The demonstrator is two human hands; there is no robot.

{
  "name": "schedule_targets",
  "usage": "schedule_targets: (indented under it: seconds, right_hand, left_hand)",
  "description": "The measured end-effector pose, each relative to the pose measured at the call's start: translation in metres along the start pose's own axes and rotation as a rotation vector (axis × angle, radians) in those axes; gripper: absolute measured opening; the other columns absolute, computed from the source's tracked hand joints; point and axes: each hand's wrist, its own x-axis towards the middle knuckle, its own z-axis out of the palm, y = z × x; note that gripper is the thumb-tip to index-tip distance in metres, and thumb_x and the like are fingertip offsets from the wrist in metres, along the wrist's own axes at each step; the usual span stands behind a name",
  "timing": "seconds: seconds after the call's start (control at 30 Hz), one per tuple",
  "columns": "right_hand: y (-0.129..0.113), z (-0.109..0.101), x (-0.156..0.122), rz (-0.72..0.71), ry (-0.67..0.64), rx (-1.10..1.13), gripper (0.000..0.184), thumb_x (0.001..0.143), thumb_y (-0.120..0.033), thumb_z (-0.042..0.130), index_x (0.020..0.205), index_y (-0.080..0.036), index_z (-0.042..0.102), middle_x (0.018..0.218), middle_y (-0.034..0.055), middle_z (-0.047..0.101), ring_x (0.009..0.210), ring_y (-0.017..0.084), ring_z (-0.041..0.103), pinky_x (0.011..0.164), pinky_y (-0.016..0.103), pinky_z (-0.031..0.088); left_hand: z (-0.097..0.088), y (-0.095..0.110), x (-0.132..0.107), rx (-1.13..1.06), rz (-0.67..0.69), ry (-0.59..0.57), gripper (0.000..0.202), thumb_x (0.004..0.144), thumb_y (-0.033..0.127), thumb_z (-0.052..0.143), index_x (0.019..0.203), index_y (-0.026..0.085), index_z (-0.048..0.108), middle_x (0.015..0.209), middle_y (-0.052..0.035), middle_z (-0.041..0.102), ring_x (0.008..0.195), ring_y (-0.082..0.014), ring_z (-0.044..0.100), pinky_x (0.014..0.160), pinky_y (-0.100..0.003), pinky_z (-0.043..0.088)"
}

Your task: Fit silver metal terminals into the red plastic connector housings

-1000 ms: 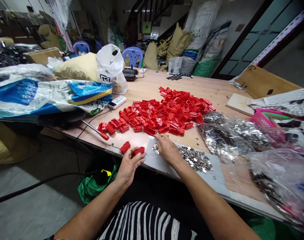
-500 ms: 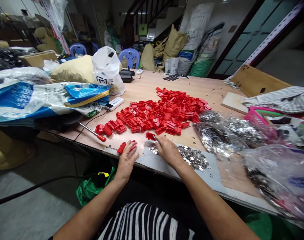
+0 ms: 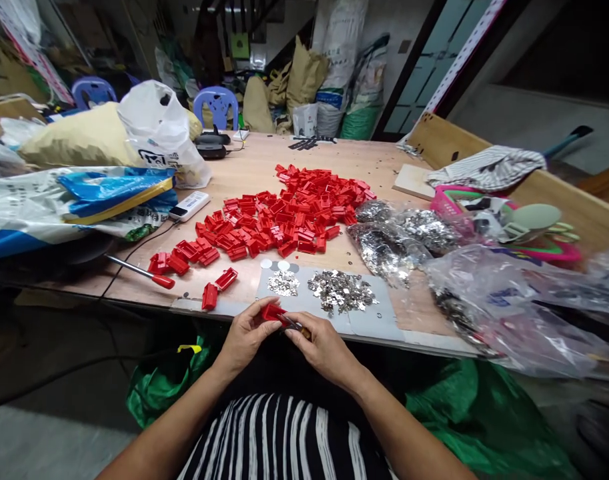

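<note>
Pinching a red plastic piece point(image 3: 272, 312) between the thumb and fingers of your left hand point(image 3: 244, 341), you have it at the near edge of the table point(image 3: 254, 160), while your right hand point(image 3: 328, 348) grasps a slim metal-tipped tool point(image 3: 290, 323) close against it. If your pinch loosens or the tool presses too hard, the piece could slip and fall past the edge. The tip might also skid off the plastic and jab your left fingers, which sit so near. Two loose red pieces point(image 3: 227, 279) lie just beyond your left hand, where a careless sweep might knock them down. A dragging wrist could mix the small metal pile point(image 3: 283, 283) with the larger one point(image 3: 341, 292).

Your fingers cover much of the held piece, so its inside and any actual contact with the tool are unclear. The tool's type is hard to tell, its handle being mostly hidden. A green bag point(image 3: 484, 420) disappears beneath the tabletop.
</note>
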Motion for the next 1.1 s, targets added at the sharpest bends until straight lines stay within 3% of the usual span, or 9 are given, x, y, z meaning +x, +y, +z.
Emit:
schedule_targets:
  seconds: [0.07,0.13,0.23,0.33,0.57,0.83,1.1]
  right_hand:
    - [0.007,-0.009,-0.008,0.033,-0.003,0.051,0.026,0.090,-0.024,0.053,0.115,-0.025,0.062,0.103,0.0020,0.069,0.095,0.017,0.063,0.085,0.028,0.047]
    - [0.019,-0.021,-0.016,0.103,0.081,0.009,0.022,0.090,-0.028,0.051,0.109,-0.023,0.062,0.101,0.0021,0.070,0.093,0.017,0.064,0.082,0.027,0.047]
    - [0.037,-0.040,-0.025,0.285,0.289,-0.291,0.015,0.089,-0.032,0.051,0.093,-0.021,0.062,0.092,0.0036,0.070,0.084,0.020,0.064,0.073,0.030,0.045]
    - [0.046,-0.047,-0.028,0.395,0.317,-0.558,0.015,0.088,-0.034,0.051,0.086,-0.022,0.060,0.083,0.0031,0.069,0.075,0.021,0.064,0.062,0.029,0.041]
    - [0.045,-0.033,-0.017,0.331,0.331,-0.709,0.012,0.088,-0.034,0.053,0.082,-0.023,0.056,0.080,0.0010,0.068,0.070,0.018,0.063,0.056,0.026,0.036]
    - [0.040,-0.025,-0.009,0.169,0.270,-0.644,0.011,0.090,-0.024,0.050,0.090,-0.024,0.060,0.092,0.0016,0.068,0.081,0.018,0.064,0.066,0.027,0.045]
    - [0.045,-0.038,-0.025,0.153,0.217,-0.549,0.021,0.088,-0.023,0.052,0.107,-0.024,0.061,0.107,0.0032,0.068,0.093,0.020,0.065,0.077,0.032,0.050]
  left_hand:
    - [0.003,-0.002,-0.001,-0.055,-0.035,-0.012,0.043,0.072,0.027,0.074,0.112,0.021,0.062,0.101,-0.0034,0.071,0.093,-0.0173,0.065,0.088,-0.029,0.050]
    - [0.004,-0.003,-0.001,-0.115,-0.071,0.004,0.043,0.070,0.026,0.076,0.110,0.020,0.063,0.097,-0.0022,0.071,0.088,-0.0155,0.065,0.086,-0.028,0.050]
    - [0.007,-0.003,-0.002,-0.202,-0.106,0.042,0.041,0.071,0.026,0.075,0.110,0.019,0.063,0.095,-0.0028,0.071,0.086,-0.0148,0.065,0.085,-0.029,0.051]
    - [0.012,0.000,-0.003,-0.278,-0.126,0.046,0.038,0.073,0.026,0.073,0.109,0.019,0.063,0.096,-0.0034,0.069,0.087,-0.0155,0.065,0.084,-0.030,0.052]
    - [0.019,0.004,-0.005,-0.333,-0.169,0.063,0.038,0.073,0.029,0.074,0.108,0.018,0.062,0.093,-0.0043,0.067,0.084,-0.0171,0.065,0.077,-0.033,0.056]
    - [0.017,0.004,-0.004,-0.356,-0.186,0.096,0.040,0.074,0.032,0.073,0.108,0.018,0.059,0.088,-0.0025,0.064,0.078,-0.0150,0.064,0.077,-0.037,0.057]
    - [0.017,0.006,-0.005,-0.412,-0.189,0.115,0.048,0.074,0.030,0.073,0.118,0.020,0.057,0.091,-0.0024,0.062,0.079,-0.0142,0.063,0.075,-0.035,0.058]
